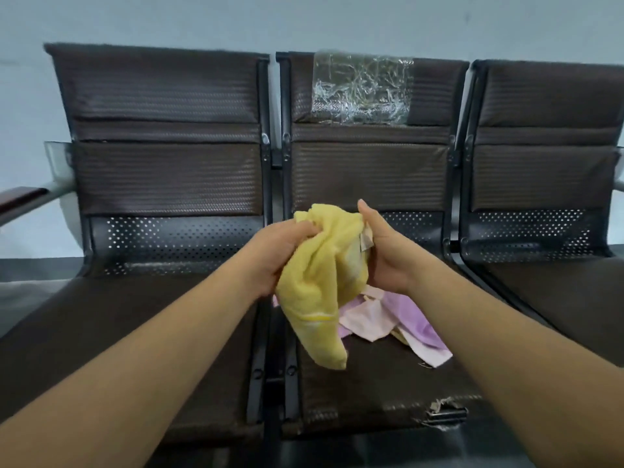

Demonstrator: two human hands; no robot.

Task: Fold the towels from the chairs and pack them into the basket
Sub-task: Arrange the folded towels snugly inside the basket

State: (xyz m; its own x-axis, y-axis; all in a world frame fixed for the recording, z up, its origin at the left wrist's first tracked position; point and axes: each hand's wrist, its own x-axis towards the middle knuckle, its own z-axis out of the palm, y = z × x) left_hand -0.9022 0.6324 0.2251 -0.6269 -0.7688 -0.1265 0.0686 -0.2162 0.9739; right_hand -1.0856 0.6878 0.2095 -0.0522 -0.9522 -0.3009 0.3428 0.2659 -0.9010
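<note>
The yellow towel (317, 282) was bunched up and held in the air over the middle chair (369, 170), gripped from both sides. The left hand (277, 255) had its fingers closed into the towel's upper left part, and the right hand (381, 251) was clamped on the right side, thumb pointing up. So both hands were shut on the same towel, close together with just the cloth between them. The towel's lower end hung down loose, above the seat of the middle chair.

Right under it, on that seat, sat a crumpled pile: a purple towel (415, 319) and a pale pink towel (366, 320) lying across each other, unfolded.

The middle chair had a patch of clear tape (363, 87) on its backrest and a torn spot (445, 412) at the front edge of the seat. The left chair (165, 163) and right chair (547, 157) stood just beside it in one row, against a pale wall (304, 18).
</note>
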